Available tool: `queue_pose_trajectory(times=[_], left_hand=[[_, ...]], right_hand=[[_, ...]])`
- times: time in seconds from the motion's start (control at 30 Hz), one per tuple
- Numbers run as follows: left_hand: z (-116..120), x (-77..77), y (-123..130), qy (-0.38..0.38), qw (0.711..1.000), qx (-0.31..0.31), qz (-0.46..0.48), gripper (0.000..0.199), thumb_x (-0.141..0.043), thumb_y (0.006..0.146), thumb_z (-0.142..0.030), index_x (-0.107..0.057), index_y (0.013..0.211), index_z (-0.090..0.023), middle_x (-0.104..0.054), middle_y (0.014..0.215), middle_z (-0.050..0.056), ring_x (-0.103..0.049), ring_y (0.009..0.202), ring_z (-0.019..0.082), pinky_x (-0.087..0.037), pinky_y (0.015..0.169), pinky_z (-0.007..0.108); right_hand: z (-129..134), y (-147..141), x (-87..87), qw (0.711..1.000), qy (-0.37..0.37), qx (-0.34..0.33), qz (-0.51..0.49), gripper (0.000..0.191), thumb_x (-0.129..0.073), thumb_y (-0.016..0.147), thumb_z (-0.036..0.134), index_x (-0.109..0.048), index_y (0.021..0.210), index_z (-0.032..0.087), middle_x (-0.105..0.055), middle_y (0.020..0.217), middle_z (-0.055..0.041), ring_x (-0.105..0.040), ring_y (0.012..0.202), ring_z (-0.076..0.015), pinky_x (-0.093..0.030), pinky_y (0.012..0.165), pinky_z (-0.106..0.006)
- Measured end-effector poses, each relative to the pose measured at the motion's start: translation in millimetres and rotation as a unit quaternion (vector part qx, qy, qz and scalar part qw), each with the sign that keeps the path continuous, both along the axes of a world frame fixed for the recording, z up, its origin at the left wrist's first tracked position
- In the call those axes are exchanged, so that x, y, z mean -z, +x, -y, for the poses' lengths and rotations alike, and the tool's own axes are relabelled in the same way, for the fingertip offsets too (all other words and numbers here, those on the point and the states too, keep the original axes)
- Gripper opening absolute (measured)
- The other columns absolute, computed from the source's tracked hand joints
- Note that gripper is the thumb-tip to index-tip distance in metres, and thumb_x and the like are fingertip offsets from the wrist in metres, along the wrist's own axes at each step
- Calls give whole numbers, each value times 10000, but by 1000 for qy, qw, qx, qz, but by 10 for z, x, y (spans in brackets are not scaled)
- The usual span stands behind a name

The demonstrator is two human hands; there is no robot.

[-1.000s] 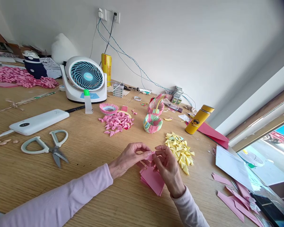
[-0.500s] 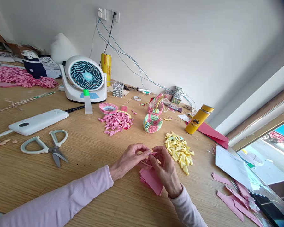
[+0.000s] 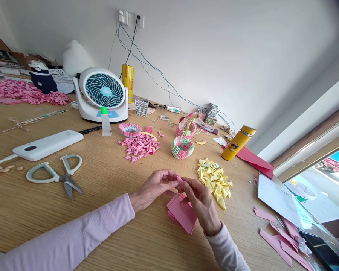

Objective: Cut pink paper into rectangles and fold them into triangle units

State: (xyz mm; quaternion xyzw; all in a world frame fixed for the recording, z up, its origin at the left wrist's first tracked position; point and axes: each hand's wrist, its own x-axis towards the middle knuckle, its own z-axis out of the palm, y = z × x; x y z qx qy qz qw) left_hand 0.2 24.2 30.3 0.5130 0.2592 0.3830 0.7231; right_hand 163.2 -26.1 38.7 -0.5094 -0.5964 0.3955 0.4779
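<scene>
A small folded piece of pink paper (image 3: 180,180) is pinched between my two hands, near the centre of the view. My left hand (image 3: 155,188) grips its left side with thumb and fingers. On its right side, the thumb and fingertips of my right hand (image 3: 201,201) hold it. Just below lies a stack of pink paper slips (image 3: 183,215), partly covered by my right hand. Folded yellow triangles (image 3: 214,180) are heaped to the right, and folded pink pieces (image 3: 139,146) are piled beyond my left hand.
Scissors (image 3: 64,177) lie open at the left, near a white power bank (image 3: 48,145). Behind stand a fan (image 3: 104,92), a glue bottle (image 3: 105,122) and woven paper baskets (image 3: 182,147). A yellow flask (image 3: 238,143) and pink scraps (image 3: 275,246) are at the right.
My right hand has shifted slightly right and its fingers have turned over the pink paper. The small piece now shows upright between the fingertips. The view has moved a little.
</scene>
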Motion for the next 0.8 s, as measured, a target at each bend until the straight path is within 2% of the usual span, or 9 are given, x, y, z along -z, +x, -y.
queue_pose_trajectory(times=[0.13,0.27,0.37,0.57,0.67,0.8], left_hand=[[-18,-12,-6,34,998,-33,-34,306,-723,772,-319,-600,961,-111,-665,938,85,-655,862,189,-573,703,312],[-6,-46,-1,66,996,-36,-52,256,-687,800,-317,-599,935,-118,-673,919,78,-667,825,178,-573,695,300],[5,-71,11,76,995,-41,-56,244,-675,801,-328,-601,908,-121,-671,896,70,-667,817,180,-577,678,295],[16,-62,39,71,993,-48,-75,301,-711,751,-363,-589,883,-122,-661,806,57,-660,749,192,-571,540,268],[18,-46,44,78,992,-53,-88,291,-699,757,-365,-599,879,-121,-666,800,53,-664,728,187,-578,558,275],[28,-50,49,83,990,-45,-100,264,-676,769,-347,-635,888,-115,-678,846,65,-681,782,203,-594,655,310]], right_hand=[[11,11,-23,998,-33,-23,-58,457,-512,885,528,-736,997,145,-673,887,-98,-656,768,-207,-572,555,-277],[9,44,2,991,-78,-28,-101,400,-611,841,490,-728,1029,157,-695,842,-70,-647,740,-171,-563,590,-243],[13,52,-1,989,-93,-27,-113,372,-659,814,465,-727,1009,155,-701,832,-65,-647,739,-163,-554,587,-228],[14,5,-25,989,-95,-22,-113,363,-702,772,460,-722,939,138,-690,746,-52,-630,669,-150,-522,509,-209],[6,-7,-13,990,-92,-16,-108,371,-705,764,467,-712,914,128,-687,717,-51,-606,627,-139,-492,466,-197],[-14,15,32,995,-73,-1,-69,360,-681,782,469,-688,898,128,-695,701,-62,-613,596,-143,-453,422,-192]])
